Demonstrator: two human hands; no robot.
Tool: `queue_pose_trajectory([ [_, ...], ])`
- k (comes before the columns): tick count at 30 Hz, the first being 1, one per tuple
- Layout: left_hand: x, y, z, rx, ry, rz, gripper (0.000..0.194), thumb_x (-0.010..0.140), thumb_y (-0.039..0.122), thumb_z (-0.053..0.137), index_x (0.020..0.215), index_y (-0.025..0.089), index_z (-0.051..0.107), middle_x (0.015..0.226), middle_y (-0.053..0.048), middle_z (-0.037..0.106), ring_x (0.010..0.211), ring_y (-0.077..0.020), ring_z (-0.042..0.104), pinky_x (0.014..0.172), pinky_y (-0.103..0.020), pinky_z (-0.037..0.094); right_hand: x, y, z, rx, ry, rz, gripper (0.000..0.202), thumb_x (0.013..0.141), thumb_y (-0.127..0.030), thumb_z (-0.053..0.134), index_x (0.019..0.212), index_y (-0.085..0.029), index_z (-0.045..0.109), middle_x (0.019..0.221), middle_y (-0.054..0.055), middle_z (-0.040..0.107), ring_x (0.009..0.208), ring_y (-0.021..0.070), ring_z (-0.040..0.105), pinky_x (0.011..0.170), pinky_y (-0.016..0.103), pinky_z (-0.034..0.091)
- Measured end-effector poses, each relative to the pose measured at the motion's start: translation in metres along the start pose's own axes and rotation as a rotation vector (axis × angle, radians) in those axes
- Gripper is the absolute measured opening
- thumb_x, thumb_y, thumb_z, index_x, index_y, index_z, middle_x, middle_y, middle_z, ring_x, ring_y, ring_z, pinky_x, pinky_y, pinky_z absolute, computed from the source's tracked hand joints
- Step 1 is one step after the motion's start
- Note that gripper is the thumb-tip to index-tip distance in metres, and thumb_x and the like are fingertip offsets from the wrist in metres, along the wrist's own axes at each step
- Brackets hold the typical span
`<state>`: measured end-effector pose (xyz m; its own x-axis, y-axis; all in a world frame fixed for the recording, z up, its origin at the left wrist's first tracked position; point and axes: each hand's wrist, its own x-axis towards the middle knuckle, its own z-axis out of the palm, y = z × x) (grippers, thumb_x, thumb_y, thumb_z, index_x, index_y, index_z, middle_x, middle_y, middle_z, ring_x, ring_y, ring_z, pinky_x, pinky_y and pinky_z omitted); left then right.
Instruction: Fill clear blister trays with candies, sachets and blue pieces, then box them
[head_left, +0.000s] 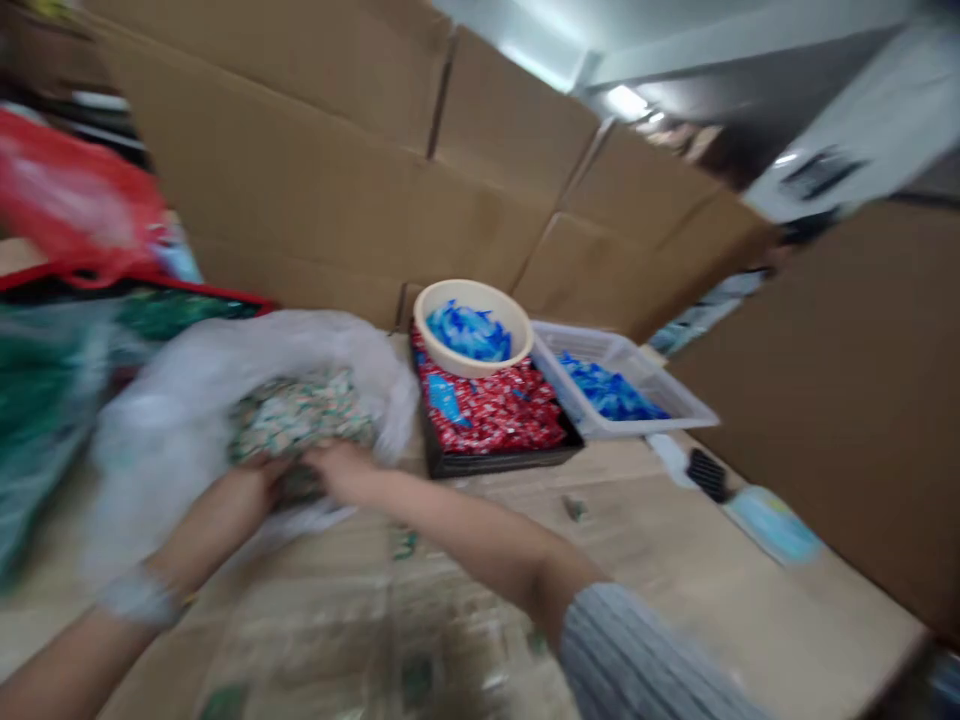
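Nearest, the bench (660,560) is crossed by both forearms, the right one covered partly by a grey sleeve (645,650); small green bits are scattered below them. To the right, a stretch of bench is bounded by its edge at the lower corner. Both the left hand (268,478) and the right hand (341,472) are sunk, side by side, in the green-and-white small pieces (300,410) heaped in a white plastic bag (157,430); whether any are gripped cannot be told through the blur. On the left, the bag is hemmed in by a green-filled clear bag (37,400). On the right, space is taken by a dark tray (487,462) of red pieces (502,415), a cream basin (517,335) set on them, and a white plastic basket (675,400) holding blue pieces (611,390). Beyond, the far side is closed off by cardboard (300,190).
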<state>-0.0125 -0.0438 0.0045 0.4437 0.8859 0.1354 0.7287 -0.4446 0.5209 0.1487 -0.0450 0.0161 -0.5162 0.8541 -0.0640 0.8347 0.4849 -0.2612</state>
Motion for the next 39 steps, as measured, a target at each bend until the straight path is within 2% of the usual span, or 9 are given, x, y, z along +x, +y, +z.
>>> queue_pose_trajectory([
  [2, -0.005, -0.001, -0.001, 0.013, -0.082, 0.034, 0.025, 0.077, 0.016, 0.045, 0.093, 0.020, 0.063, 0.096, -0.005, 0.063, 0.086, -0.0174, 0.058, 0.083, -0.029, 0.042, -0.005, 0.003, 0.003, 0.098, 0.053, 0.024, 0.021, 0.071, -0.010, 0.050, 0.088, -0.019, 0.060, 0.091, 0.003, 0.062, 0.083, 0.0162, 0.056, 0.069, 0.025, 0.044],
  [5, -0.007, 0.000, -0.003, 0.025, -0.080, 0.023, 0.026, 0.077, 0.015, 0.044, 0.094, 0.015, 0.063, 0.092, -0.009, 0.062, 0.086, -0.0187, 0.056, 0.081, -0.029, 0.042, -0.004, 0.009, 0.012, 0.245, 0.155, -0.004, 0.027, 0.071, -0.006, 0.049, 0.094, -0.017, 0.058, 0.095, 0.005, 0.060, 0.090, 0.0163, 0.053, 0.078, 0.026, 0.041],
  [10, -0.010, -0.001, -0.002, -0.014, -0.030, 0.030, 0.020, 0.075, 0.015, 0.048, 0.089, 0.014, 0.063, 0.089, -0.008, 0.061, 0.083, -0.0179, 0.056, 0.078, -0.027, 0.042, -0.010, 0.011, 0.020, 0.294, 0.221, -0.007, 0.022, 0.070, -0.006, 0.049, 0.089, -0.016, 0.056, 0.085, 0.003, 0.057, 0.079, 0.0142, 0.051, 0.073, 0.026, 0.040],
  [14, -0.014, -0.003, 0.001, -0.050, -0.007, 0.049, 0.019, 0.075, 0.015, 0.051, 0.090, 0.013, 0.063, 0.087, -0.007, 0.061, 0.082, -0.0173, 0.056, 0.076, -0.027, 0.042, -0.008, 0.011, 0.017, 0.261, 0.207, -0.049, 0.015, 0.069, -0.005, 0.049, 0.078, -0.015, 0.056, 0.081, 0.004, 0.055, 0.076, 0.0138, 0.049, 0.070, 0.024, 0.039],
  [22, -0.018, -0.002, 0.004, -0.058, 0.017, 0.030, 0.016, 0.073, 0.013, 0.052, 0.085, 0.014, 0.063, 0.082, -0.006, 0.060, 0.078, -0.0161, 0.055, 0.073, -0.026, 0.043, 0.016, 0.007, 0.006, 0.125, -0.003, -0.124, 0.025, 0.072, -0.003, 0.047, 0.088, -0.016, 0.062, 0.090, 0.006, 0.058, 0.087, 0.0169, 0.051, 0.076, 0.026, 0.039],
  [30, -0.018, -0.012, -0.008, -0.113, 0.114, -0.138, 0.027, 0.073, 0.016, 0.050, 0.097, 0.012, 0.062, 0.091, -0.007, 0.064, 0.080, -0.0168, 0.057, 0.075, -0.026, 0.044, -0.002, 0.002, 0.008, 0.088, 0.101, -0.027, 0.019, 0.077, -0.013, 0.047, 0.091, -0.017, 0.060, 0.095, 0.006, 0.052, 0.084, 0.0152, 0.051, 0.075, 0.025, 0.040],
  [34, -0.004, -0.016, -0.016, -0.069, 0.028, -0.105, 0.037, 0.071, 0.015, 0.049, 0.107, 0.012, 0.058, 0.084, -0.006, 0.065, 0.072, -0.0166, 0.057, 0.070, -0.026, 0.045, -0.008, 0.000, 0.012, 0.082, 0.148, -0.039, 0.018, 0.078, -0.012, 0.045, 0.088, -0.016, 0.060, 0.094, 0.007, 0.052, 0.084, 0.0163, 0.049, 0.075, 0.027, 0.040],
  [37, 0.009, -0.015, -0.017, 0.070, -0.103, -0.060, 0.035, 0.069, 0.012, 0.049, 0.102, 0.012, 0.061, 0.078, -0.007, 0.064, 0.071, -0.0185, 0.057, 0.071, -0.028, 0.044, -0.011, 0.005, 0.018, 0.125, 0.208, -0.043, 0.019, 0.077, -0.011, 0.045, 0.089, -0.016, 0.058, 0.091, 0.007, 0.051, 0.085, 0.0169, 0.048, 0.077, 0.029, 0.040],
  [39, 0.012, -0.014, -0.015, 0.142, -0.128, -0.046, 0.031, 0.069, 0.012, 0.049, 0.096, 0.012, 0.064, 0.078, -0.009, 0.064, 0.074, -0.0198, 0.057, 0.073, -0.029, 0.044, -0.013, 0.009, 0.023, 0.167, 0.243, -0.041, 0.019, 0.075, -0.009, 0.045, 0.089, -0.017, 0.057, 0.090, 0.006, 0.051, 0.087, 0.0169, 0.047, 0.078, 0.030, 0.040],
])
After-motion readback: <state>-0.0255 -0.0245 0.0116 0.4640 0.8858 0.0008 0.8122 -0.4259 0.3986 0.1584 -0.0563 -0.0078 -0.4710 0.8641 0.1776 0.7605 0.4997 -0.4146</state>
